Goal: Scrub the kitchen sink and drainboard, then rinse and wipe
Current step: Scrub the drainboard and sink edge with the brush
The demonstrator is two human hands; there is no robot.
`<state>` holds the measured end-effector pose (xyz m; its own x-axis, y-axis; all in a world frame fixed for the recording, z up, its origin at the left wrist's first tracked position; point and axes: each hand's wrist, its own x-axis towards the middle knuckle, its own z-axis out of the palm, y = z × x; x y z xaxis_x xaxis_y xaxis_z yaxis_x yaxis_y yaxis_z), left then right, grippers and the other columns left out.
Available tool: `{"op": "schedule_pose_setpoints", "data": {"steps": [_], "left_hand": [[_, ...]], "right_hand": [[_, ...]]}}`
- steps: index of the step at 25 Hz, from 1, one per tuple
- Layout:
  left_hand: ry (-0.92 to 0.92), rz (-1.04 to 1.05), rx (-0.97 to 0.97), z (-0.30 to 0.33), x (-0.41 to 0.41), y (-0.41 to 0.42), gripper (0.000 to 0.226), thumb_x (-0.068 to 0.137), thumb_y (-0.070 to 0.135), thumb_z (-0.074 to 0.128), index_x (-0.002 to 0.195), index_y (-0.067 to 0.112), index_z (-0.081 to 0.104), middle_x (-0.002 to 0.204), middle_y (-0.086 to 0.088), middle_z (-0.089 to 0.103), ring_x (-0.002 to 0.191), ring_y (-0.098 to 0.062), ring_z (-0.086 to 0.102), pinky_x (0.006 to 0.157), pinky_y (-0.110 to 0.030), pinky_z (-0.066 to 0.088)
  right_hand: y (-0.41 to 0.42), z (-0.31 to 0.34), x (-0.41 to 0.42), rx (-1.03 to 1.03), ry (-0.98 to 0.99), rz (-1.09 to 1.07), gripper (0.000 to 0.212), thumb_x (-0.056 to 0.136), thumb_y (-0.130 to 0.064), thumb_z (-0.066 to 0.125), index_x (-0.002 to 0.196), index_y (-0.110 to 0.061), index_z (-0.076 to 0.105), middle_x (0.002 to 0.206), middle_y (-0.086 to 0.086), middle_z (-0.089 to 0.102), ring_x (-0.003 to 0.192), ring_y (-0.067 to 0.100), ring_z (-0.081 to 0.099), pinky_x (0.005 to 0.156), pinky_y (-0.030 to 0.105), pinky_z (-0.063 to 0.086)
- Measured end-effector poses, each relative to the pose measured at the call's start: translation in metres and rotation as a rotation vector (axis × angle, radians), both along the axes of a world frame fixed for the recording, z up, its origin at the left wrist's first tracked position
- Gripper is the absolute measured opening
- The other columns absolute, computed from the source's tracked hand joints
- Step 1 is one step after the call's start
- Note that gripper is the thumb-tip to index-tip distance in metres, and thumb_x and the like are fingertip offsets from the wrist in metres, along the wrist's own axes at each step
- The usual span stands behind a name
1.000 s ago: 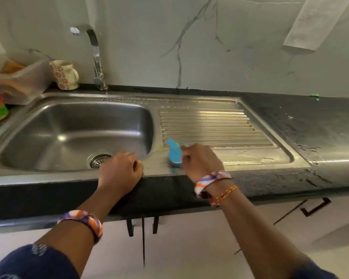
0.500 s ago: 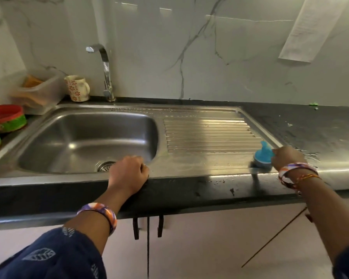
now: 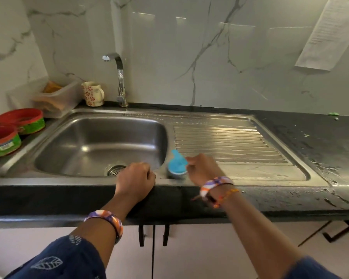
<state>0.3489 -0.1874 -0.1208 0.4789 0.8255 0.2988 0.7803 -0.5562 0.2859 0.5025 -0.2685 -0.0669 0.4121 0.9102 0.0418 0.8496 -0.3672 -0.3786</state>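
Observation:
A steel sink (image 3: 93, 146) with a drain (image 3: 115, 170) lies on the left, and its ribbed drainboard (image 3: 226, 143) runs off to the right. My right hand (image 3: 203, 170) grips a blue-handled scrubber (image 3: 176, 165) pressed on the front rim between basin and drainboard. My left hand (image 3: 136, 181) is curled in a fist on the counter's front edge just before the basin, with nothing in it. Soapy streaks show on the drainboard's flat front part.
A tap (image 3: 119, 77) stands behind the basin beside a flowered mug (image 3: 92, 93). A clear plastic box (image 3: 54, 97) and two red-and-green tubs (image 3: 14, 127) sit at the left. The black counter (image 3: 320, 141) at the right is wet and smeared. A paper sheet (image 3: 328, 31) hangs on the wall.
My right hand swept the scrubber along the front rim out to the drainboard's right end and back to the left, next to the basin. My left hand stayed put.

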Motion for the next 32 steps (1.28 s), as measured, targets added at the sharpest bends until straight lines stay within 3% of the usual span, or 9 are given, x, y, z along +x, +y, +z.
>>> {"op": "schedule_pose_setpoints", "data": {"steps": [4, 8, 12, 14, 16, 22, 27, 29, 32], "left_hand": [[-0.007, -0.002, -0.014, -0.001, 0.001, 0.002, 0.022, 0.093, 0.03, 0.047, 0.077, 0.019, 0.057, 0.077, 0.003, 0.056, 0.072, -0.013, 0.054, 0.067, -0.026, 0.046], [0.004, 0.016, -0.016, -0.002, 0.003, 0.003, 0.023, 0.091, 0.03, 0.047, 0.072, 0.02, 0.055, 0.075, 0.003, 0.055, 0.072, -0.014, 0.054, 0.068, -0.028, 0.047], [0.012, 0.022, -0.033, -0.002, 0.004, 0.005, 0.024, 0.091, 0.03, 0.048, 0.072, 0.018, 0.056, 0.074, 0.003, 0.054, 0.072, -0.015, 0.053, 0.069, -0.029, 0.049], [0.026, 0.038, -0.036, -0.002, 0.004, 0.004, 0.024, 0.09, 0.031, 0.049, 0.074, 0.015, 0.058, 0.075, 0.002, 0.051, 0.073, -0.017, 0.051, 0.068, -0.031, 0.048], [0.017, 0.061, -0.004, -0.001, 0.004, 0.001, 0.022, 0.089, 0.028, 0.051, 0.071, 0.015, 0.055, 0.075, 0.001, 0.047, 0.071, -0.017, 0.045, 0.061, -0.028, 0.038], [0.016, 0.027, -0.003, -0.005, 0.002, 0.007, 0.022, 0.091, 0.034, 0.049, 0.076, 0.02, 0.056, 0.08, 0.003, 0.055, 0.075, -0.014, 0.053, 0.07, -0.029, 0.049], [0.006, 0.038, -0.028, -0.004, 0.004, 0.006, 0.024, 0.09, 0.034, 0.05, 0.07, 0.021, 0.051, 0.075, 0.003, 0.051, 0.072, -0.015, 0.051, 0.066, -0.028, 0.046], [0.01, 0.032, -0.043, -0.004, 0.003, 0.005, 0.025, 0.09, 0.034, 0.05, 0.069, 0.021, 0.051, 0.073, 0.004, 0.05, 0.071, -0.014, 0.05, 0.064, -0.027, 0.044], [0.003, 0.017, -0.037, -0.005, 0.002, 0.006, 0.026, 0.089, 0.032, 0.051, 0.066, 0.021, 0.051, 0.068, 0.007, 0.046, 0.068, -0.013, 0.047, 0.061, -0.025, 0.036]], "right_hand": [[-0.073, 0.016, 0.106, -0.137, -0.056, -0.366, 0.032, 0.096, -0.015, 0.047, 0.124, -0.008, 0.06, 0.113, 0.02, 0.064, 0.104, 0.032, 0.06, 0.081, 0.03, 0.043], [-0.099, 0.032, 0.149, -0.215, -0.09, -0.599, 0.03, 0.092, -0.013, 0.054, 0.118, 0.001, 0.058, 0.096, 0.016, 0.057, 0.088, 0.028, 0.054, 0.088, 0.037, 0.046], [-0.058, 0.028, 0.061, -0.138, 0.089, -0.332, 0.033, 0.096, -0.002, 0.044, 0.127, 0.006, 0.05, 0.126, 0.024, 0.055, 0.118, 0.034, 0.053, 0.081, 0.026, 0.048], [-0.023, 0.019, -0.007, -0.112, 0.072, -0.052, 0.033, 0.096, -0.007, 0.041, 0.126, 0.0, 0.052, 0.129, 0.018, 0.054, 0.12, 0.034, 0.052, 0.092, 0.034, 0.048], [0.016, 0.005, -0.039, -0.035, -0.013, 0.041, 0.034, 0.097, -0.012, 0.039, 0.127, -0.009, 0.054, 0.125, 0.016, 0.057, 0.114, 0.034, 0.056, 0.093, 0.039, 0.047], [0.096, 0.0, 0.008, 0.021, -0.131, -0.064, 0.03, 0.097, -0.012, 0.041, 0.121, -0.005, 0.058, 0.117, 0.015, 0.063, 0.107, 0.034, 0.061, 0.086, 0.037, 0.048], [0.044, -0.008, 0.007, 0.025, -0.08, 0.208, 0.036, 0.094, -0.009, 0.041, 0.126, -0.008, 0.058, 0.12, 0.019, 0.061, 0.111, 0.035, 0.057, 0.09, 0.035, 0.044], [0.0, -0.005, 0.045, 0.047, -0.087, 0.127, 0.039, 0.094, -0.009, 0.041, 0.129, -0.014, 0.057, 0.117, 0.019, 0.064, 0.109, 0.035, 0.059, 0.087, 0.033, 0.045], [-0.042, 0.013, 0.132, -0.106, -0.132, -0.309, 0.034, 0.094, -0.013, 0.047, 0.125, -0.006, 0.058, 0.11, 0.019, 0.064, 0.101, 0.032, 0.06, 0.082, 0.03, 0.044]]}}
